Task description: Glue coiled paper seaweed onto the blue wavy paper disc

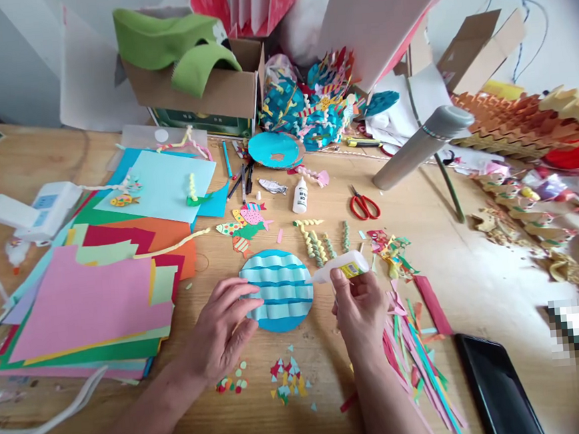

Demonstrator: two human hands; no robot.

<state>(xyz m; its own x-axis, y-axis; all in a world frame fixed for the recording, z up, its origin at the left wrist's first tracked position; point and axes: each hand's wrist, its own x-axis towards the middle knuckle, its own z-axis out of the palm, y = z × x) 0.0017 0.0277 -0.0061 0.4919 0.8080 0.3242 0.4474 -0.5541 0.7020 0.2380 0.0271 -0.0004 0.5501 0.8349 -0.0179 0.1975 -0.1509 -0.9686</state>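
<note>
Left hand [219, 331], fingers [243, 293] spread apart, resting on round blue paper disc with wavy pale-blue strips [276, 290]; right hand [360, 313], fingers [338, 278] clamped on white glue bottle with yellow label [342, 266], nozzle at disc's edge. Disc on wooden table [449, 278].

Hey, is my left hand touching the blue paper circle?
Touching: the head view shows the left hand with its fingertips pressed on the wavy strips of the blue paper circle.
</note>
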